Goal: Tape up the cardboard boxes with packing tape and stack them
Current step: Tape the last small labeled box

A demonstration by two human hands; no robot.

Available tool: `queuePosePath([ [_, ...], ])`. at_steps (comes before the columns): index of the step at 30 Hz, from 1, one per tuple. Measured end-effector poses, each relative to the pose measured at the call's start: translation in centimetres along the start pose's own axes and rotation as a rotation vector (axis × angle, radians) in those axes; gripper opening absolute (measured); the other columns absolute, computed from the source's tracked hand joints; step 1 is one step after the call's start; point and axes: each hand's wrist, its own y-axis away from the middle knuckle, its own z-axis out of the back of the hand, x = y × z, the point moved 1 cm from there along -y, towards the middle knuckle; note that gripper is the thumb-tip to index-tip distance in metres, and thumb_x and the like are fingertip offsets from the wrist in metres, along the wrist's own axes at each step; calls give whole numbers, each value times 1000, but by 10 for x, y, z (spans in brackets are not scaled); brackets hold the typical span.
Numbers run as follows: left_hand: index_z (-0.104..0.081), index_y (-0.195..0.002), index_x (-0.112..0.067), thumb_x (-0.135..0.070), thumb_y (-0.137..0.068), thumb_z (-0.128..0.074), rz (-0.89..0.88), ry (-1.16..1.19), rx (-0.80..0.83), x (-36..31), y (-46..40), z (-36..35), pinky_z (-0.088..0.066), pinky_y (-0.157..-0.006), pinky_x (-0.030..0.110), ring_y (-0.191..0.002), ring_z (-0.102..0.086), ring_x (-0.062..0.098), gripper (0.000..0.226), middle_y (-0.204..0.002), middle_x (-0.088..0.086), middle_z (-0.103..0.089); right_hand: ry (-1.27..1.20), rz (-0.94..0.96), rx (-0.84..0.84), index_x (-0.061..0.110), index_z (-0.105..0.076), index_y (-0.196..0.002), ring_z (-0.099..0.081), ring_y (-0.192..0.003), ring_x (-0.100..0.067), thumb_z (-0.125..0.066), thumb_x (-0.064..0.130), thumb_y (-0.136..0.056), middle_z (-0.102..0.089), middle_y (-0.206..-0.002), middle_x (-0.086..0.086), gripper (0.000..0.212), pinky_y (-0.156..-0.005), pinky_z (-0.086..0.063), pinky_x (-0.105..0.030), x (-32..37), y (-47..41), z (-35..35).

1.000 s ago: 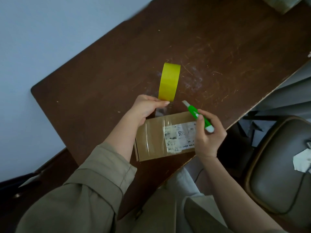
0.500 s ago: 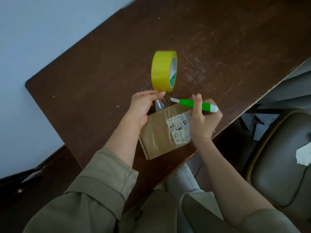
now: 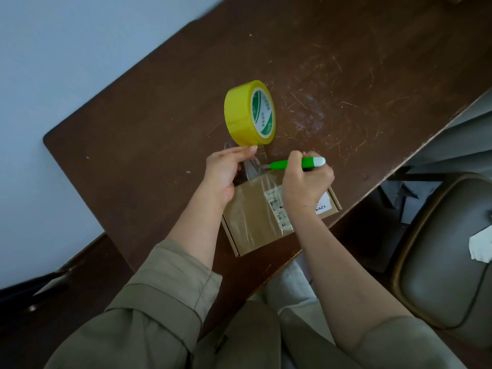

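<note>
Box (image 3: 255, 217) lies flat at the near edge of the bench (image 3: 159, 123), clear tape already laid across its top and running up to the roll (image 3: 249, 114). Left hand (image 3: 223, 171) pinches the roll's lower rim, holding it up on edge beyond the box, probably to tension the strip. Right hand (image 3: 306, 182) is closed round the cutter (image 3: 295, 163), blade at the strip, apparently to sever it.

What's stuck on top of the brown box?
On the cardboard box you can see shiny clear tape and a white label with a barcode. The right hand, holding a green knife, covers part of the label. What is inside the box cannot be seen.
</note>
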Motion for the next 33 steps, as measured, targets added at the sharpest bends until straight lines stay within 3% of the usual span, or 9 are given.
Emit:
queuePosePath([
  [5,-75,-96,-8,-12,-76,-81,14,21,18,1,-1,-1,-48,-73,27,-72,-55,10,21,-84,1,-71,110,26,-39,24,-28,-50,-23,-48,-11,-54,24,-76,-27,-49,9,36,-53,-27,-32,2,1,-5],
  [6,-75,-94,-9,-12,-76,-81,22,27,19,1,0,-1,-49,-82,32,-81,-37,2,19,-85,1,-71,132,25,-43,25,-28,-50,-24,-48,-11,-53,25,-76,-28,-50,9,36,-54,-26,-31,1,1,-6],
  [7,-75,-94,-9,-12,-77,-80,29,31,17,0,0,-1,-48,-84,33,-118,-33,22,18,-85,1,-70,155,25,-47,24,-29,-50,-26,-48,-12,-53,26,-76,-29,-50,8,36,-54,-26,-30,2,2,-7],
  [8,-75,-95,-8,-12,-76,-81,31,36,20,1,0,0,-50,-80,33,-81,-37,2,20,-85,1,-70,177,28,-55,24,-29,-50,-28,-48,-13,-52,28,-77,-32,-50,7,35,-53,-27,-30,2,3,-9],
  [9,-75,-98,-7,-12,-76,-81,27,39,23,1,-1,1,-49,-70,27,-72,-56,8,23,-83,0,-70,196,36,-75,24,-30,-51,-31,-49,-15,-52,29,-79,-34,-51,5,35,-53,-27,-30,3,4,-10],
  [17,-74,-94,-3,-6,-80,-78,10,80,-14,7,-6,4,-40,-50,11,-46,-53,-5,15,-70,-2,-71,17,-80,-245,23,-41,-55,-41,-47,-6,-56,17,-96,-41,-50,7,45,-51,-36,-28,4,-13,-7],
  [23,-74,-94,-10,-12,-82,-78,24,184,-131,6,-2,3,-41,-57,15,-52,-54,0,13,-75,-2,-71,-13,-33,-217,21,-44,-60,-44,-46,-1,-57,24,-100,-43,-53,10,42,-52,-37,-17,0,-9,-3],
  [28,-72,-90,-11,-22,-86,-76,28,232,-217,-8,-7,7,-35,-42,16,-53,-46,6,12,-74,-2,-69,-30,-84,-207,24,-47,-64,-44,-55,-9,-58,33,-100,-47,-58,6,38,-58,-43,-30,6,-8,-1],
  [33,-73,-85,-16,-23,-85,-77,-56,266,-232,-9,2,16,-40,-57,19,-65,-52,8,8,-79,-4,-72,-30,19,2,19,-67,-99,-65,-77,-3,-66,19,-96,-70,-94,1,3,-72,-51,-16,26,-25,7],
])
